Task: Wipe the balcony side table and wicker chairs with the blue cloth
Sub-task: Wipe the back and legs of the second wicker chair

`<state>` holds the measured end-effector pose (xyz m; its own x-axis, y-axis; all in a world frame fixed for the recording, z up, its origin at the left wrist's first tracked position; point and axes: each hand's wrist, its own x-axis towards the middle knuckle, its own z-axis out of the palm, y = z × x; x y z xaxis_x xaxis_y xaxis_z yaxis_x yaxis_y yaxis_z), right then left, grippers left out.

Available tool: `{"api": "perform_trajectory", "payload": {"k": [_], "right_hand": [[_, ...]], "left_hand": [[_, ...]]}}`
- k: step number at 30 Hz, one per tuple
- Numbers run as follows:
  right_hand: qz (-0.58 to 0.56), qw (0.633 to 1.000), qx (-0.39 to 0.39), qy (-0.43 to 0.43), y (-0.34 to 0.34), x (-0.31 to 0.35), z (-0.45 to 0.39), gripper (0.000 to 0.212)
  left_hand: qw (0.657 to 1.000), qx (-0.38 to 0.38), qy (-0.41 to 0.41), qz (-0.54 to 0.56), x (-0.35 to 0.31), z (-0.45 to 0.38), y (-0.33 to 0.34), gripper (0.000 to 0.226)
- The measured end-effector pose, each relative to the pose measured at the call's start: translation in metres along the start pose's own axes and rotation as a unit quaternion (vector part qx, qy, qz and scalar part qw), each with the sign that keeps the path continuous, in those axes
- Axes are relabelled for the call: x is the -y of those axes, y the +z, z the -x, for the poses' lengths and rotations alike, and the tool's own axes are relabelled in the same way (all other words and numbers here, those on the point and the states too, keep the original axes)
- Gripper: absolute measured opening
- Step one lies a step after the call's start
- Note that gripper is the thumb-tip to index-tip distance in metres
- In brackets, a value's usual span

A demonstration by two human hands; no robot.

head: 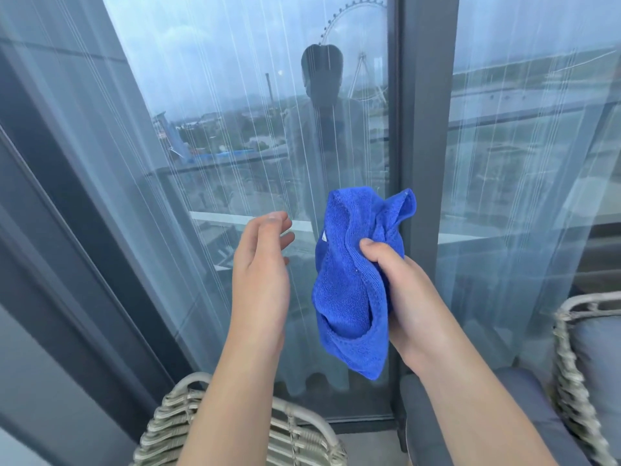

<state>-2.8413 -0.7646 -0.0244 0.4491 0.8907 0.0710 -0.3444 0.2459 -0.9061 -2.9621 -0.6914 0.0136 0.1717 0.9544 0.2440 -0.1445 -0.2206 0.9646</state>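
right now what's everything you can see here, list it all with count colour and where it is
blue cloth: one, bright blue, bunched, held up in front of the glass
wicker chair: one, pale grey-beige weave, bottom left, under the left forearm
second wicker chair: one, same pale weave, right edge, only partly in view
seat cushion: one, dark grey, bottom right beside that chair
glass door: two panes, dark grey frame, filling the background, reflecting a skyline and a big wheel
sheer curtain: white, see-through, hanging behind the glass
side table: not in view
left hand: one, fingers relaxed, holding nothing, left of the cloth
right hand: one, grips the cloth
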Motion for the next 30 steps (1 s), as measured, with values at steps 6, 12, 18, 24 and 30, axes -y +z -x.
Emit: {"api": "perform_trajectory", "payload": {"k": [6, 12, 18, 24, 30], "right_hand": [[0.063, 0.997, -0.024, 0.044, -0.024, -0.032, -0.021, 0.029], [0.149, 0.979, -0.014, 0.136, -0.063, -0.103, -0.066, 0.018], [0.2, 0.941, -0.012, 0.273, -0.104, -0.211, -0.114, 0.016], [0.261, 0.892, 0.012, 0.369, -0.128, -0.331, -0.135, 0.005], [0.252, 0.848, 0.048, 0.463, -0.145, -0.407, -0.118, 0.006]], "left_hand": [[0.997, -0.024, -0.068, -0.027, 0.051, -0.019, -0.008, 0.025], [0.974, -0.09, -0.183, -0.097, 0.158, -0.036, -0.026, 0.017], [0.902, -0.185, -0.379, -0.095, 0.295, -0.035, -0.058, 0.017], [0.837, -0.22, -0.487, -0.115, 0.401, -0.021, -0.08, 0.033], [0.807, -0.185, -0.524, -0.197, 0.466, -0.01, -0.076, 0.069]]}}
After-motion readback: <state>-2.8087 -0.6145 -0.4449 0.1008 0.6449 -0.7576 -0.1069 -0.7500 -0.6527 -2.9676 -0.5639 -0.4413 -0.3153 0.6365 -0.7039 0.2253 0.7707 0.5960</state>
